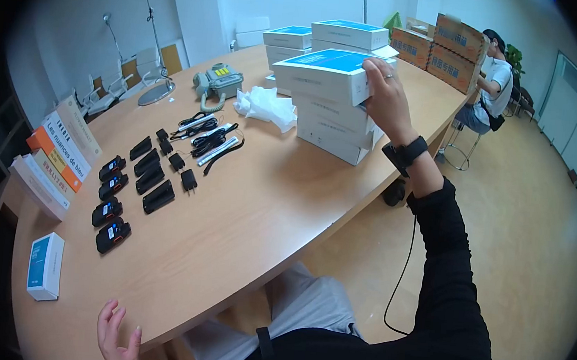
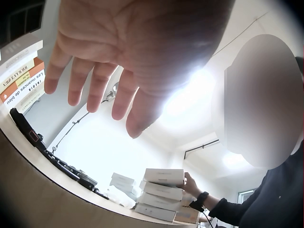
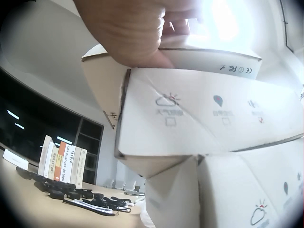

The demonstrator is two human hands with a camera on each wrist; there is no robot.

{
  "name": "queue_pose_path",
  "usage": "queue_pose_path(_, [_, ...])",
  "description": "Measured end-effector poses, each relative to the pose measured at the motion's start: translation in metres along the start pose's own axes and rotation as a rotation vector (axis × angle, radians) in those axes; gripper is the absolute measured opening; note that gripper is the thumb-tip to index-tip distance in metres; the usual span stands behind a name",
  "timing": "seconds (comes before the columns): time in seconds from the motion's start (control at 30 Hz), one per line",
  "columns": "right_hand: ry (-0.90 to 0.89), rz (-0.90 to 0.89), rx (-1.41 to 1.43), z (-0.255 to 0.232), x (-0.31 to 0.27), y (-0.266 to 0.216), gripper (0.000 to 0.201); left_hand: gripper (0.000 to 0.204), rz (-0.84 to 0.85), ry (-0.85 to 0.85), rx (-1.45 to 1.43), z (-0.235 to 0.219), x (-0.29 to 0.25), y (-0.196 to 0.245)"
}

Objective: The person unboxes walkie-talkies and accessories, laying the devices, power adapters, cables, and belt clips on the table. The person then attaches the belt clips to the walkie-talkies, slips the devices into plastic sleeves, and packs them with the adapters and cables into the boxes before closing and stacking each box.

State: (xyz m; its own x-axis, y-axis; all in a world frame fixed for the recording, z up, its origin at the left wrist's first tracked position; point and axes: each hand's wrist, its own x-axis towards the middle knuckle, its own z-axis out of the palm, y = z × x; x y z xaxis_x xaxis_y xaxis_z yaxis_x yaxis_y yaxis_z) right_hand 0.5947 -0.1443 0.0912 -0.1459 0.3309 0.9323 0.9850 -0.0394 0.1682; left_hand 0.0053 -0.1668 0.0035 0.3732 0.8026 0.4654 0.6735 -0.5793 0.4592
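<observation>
My right hand (image 1: 388, 101) grips the near right corner of the top white box with a blue lid (image 1: 323, 72), which sits on a stack of similar boxes (image 1: 328, 130). In the right wrist view the hand (image 3: 133, 28) lies over the upper boxes, with a printed white side (image 3: 204, 114) close below. My left hand (image 1: 119, 341) is raised by the table's near edge, fingers loosely bent and holding nothing; the left wrist view shows its palm (image 2: 128, 38) with the fingers spread. A single small blue and white box (image 1: 45, 266) stands at the table's left.
Several black devices (image 1: 113, 234), black pieces (image 1: 159, 197), adapters and cables (image 1: 216, 153) lie on the table (image 1: 229, 223). Around them are books (image 1: 62, 151), a telephone (image 1: 219, 83) and crumpled white wrapping (image 1: 266, 107). Behind are more boxes, cartons (image 1: 453, 57) and a seated person (image 1: 496, 82).
</observation>
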Motion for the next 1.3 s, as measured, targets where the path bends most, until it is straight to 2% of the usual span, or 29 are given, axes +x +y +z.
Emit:
queue_pose_path(0.2, [0.065,0.055,-0.087,0.0,-0.004,0.012,0.044,0.04,-0.045,-0.013,-0.021,0.005,0.001,-0.005])
queue_pose_path(0.27, [-0.047,0.066,-0.018,-0.003,-0.01,0.019,0.048,0.038,-0.031,-0.029,-0.032,0.007,0.001,-0.009])
queue_pose_path(0.4, [-0.103,0.069,0.02,-0.014,-0.02,0.018,0.051,0.036,-0.049,-0.042,-0.029,0.004,0.001,-0.013])
queue_pose_path(0.47, [-0.065,0.191,0.097,-0.024,-0.022,0.018,0.053,0.034,-0.092,-0.018,-0.046,0.002,-0.001,-0.024])
queue_pose_path(0.53, [0.08,0.253,0.062,-0.039,-0.02,-0.004,0.051,0.036,-0.044,-0.029,-0.033,-0.006,-0.01,-0.05])
queue_pose_path(0.6, [0.193,0.194,0.167,-0.052,-0.014,-0.042,0.047,0.042,-0.305,-0.051,-0.071,-0.021,-0.015,-0.071])
queue_pose_path(0.63, [0.179,0.178,0.307,-0.056,-0.014,-0.062,0.044,0.042,-0.293,-0.062,-0.073,-0.029,-0.012,-0.077])
queue_pose_path(0.67, [0.166,0.161,0.452,-0.055,-0.018,-0.081,0.041,0.031,-0.145,0.037,0.171,-0.039,-0.01,-0.082])
queue_pose_path(0.7, [0.071,0.188,0.617,-0.051,-0.024,-0.098,0.038,0.023,0.005,0.141,0.414,-0.049,-0.008,-0.087])
queue_pose_path(0.73, [-0.025,0.21,0.784,-0.047,-0.028,-0.115,0.035,0.023,0.009,0.142,0.414,-0.059,-0.005,-0.095])
queue_pose_path(0.8, [-0.19,0.174,0.982,-0.031,-0.034,-0.15,0.029,0.025,-0.016,0.221,0.607,-0.076,-0.001,-0.105])
queue_pose_path(0.83, [-0.247,0.088,0.992,-0.026,-0.033,-0.168,0.024,0.023,0.028,0.312,0.709,-0.081,0.006,-0.1])
queue_pose_path(0.87, [-0.304,0.004,1.005,-0.021,-0.031,-0.183,0.02,0.023,0.027,0.309,0.714,-0.086,0.012,-0.101])
queue_pose_path(0.9, [-0.304,0.009,1.012,-0.012,-0.029,-0.192,0.02,0.021,-0.012,0.329,0.702,-0.094,0.019,-0.106])
queue_pose_path(0.97, [-0.405,-0.145,1.06,0.007,-0.024,-0.208,0.015,0.02,-0.052,0.352,0.696,-0.106,0.035,-0.133])
queue_pose_path(1.07, [-0.452,-0.165,1.054,0.035,-0.027,-0.229,0.015,0.028,-0.114,0.404,0.35,-0.105,0.056,-0.189])
queue_pose_path(1.1, [-0.539,-0.2,0.987,0.039,-0.028,-0.233,0.015,0.031,-0.137,0.417,0.236,-0.102,0.059,-0.21])
queue_pose_path(1.13, [-0.544,-0.208,1.002,0.042,-0.029,-0.234,0.015,0.035,-0.167,0.43,0.124,-0.096,0.061,-0.237])
queue_pose_path(1.2, [-0.625,-0.264,0.942,0.051,-0.032,-0.239,0.013,0.042,-0.269,0.481,-0.069,-0.094,0.032,-0.287])
queue_pose_path(1.23, [-0.638,-0.292,0.913,0.058,-0.035,-0.238,0.013,0.046,-0.34,0.534,-0.141,-0.101,0.007,-0.277])
queue_pose_path(1.27, [-0.712,-0.329,0.848,0.064,-0.034,-0.237,0.013,0.046,-0.408,0.587,-0.075,-0.106,0.004,-0.277])
queue_pose_path(1.3, [-0.748,-0.33,0.839,0.066,-0.031,-0.235,0.013,0.041,-0.357,0.06,0.781,-0.106,0.014,-0.244])
